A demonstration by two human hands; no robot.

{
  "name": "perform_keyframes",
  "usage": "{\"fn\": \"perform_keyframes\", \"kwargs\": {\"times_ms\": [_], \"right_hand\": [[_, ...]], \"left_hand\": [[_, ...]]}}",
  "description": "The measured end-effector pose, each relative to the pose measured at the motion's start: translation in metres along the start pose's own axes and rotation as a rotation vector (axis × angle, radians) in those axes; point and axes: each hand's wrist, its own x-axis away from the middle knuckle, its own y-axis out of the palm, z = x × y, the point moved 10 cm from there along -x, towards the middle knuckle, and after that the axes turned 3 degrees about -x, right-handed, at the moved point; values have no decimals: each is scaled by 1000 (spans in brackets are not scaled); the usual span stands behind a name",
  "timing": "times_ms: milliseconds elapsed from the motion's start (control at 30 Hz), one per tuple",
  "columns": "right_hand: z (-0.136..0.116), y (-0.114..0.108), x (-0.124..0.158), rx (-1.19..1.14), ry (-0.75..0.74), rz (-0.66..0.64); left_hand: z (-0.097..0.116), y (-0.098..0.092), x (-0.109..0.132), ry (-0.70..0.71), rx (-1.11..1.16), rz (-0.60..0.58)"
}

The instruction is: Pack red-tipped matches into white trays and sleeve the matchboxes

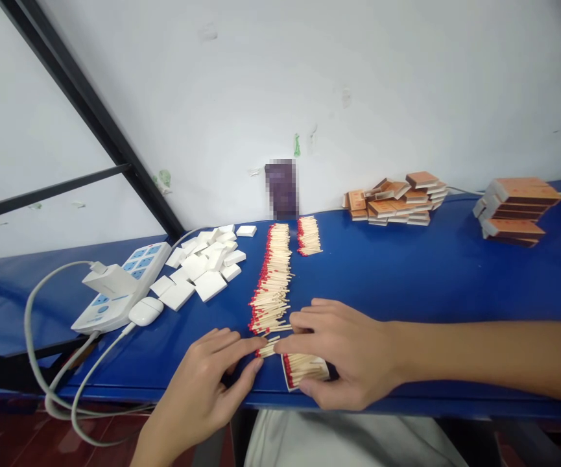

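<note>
Near the table's front edge, my left hand point(214, 373) has its index fingertip at the red heads of a small bunch of matches point(268, 347), with the thumb curled close below. My right hand point(336, 353) is bent over an open matchbox tray point(287, 373) filled with matches point(304, 366). Its index fingertip meets the stick ends of the small bunch, while its thumb rests at the tray's near side; the palm hides the tray's right part. Beyond the hands runs a long row of loose matches point(275, 272), red heads to the left.
A shorter match pile point(309, 235) lies behind on the blue table point(436, 279). White trays point(209, 285) are heaped left, beside a power strip point(146, 259) with a charger point(109, 280) and cables. Orange matchbox sleeves point(384, 207) and stacked matchboxes point(523, 198) stand right, near the wall.
</note>
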Motion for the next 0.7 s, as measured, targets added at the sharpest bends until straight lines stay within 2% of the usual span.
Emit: {"fn": "perform_keyframes", "kwargs": {"times_ms": [567, 700], "right_hand": [[1, 2, -1, 15, -1, -21], [-2, -1, 0, 30, -21, 19]], "left_hand": [[4, -4, 2, 26, -66, 51], [5, -4, 2, 30, -62, 53]]}}
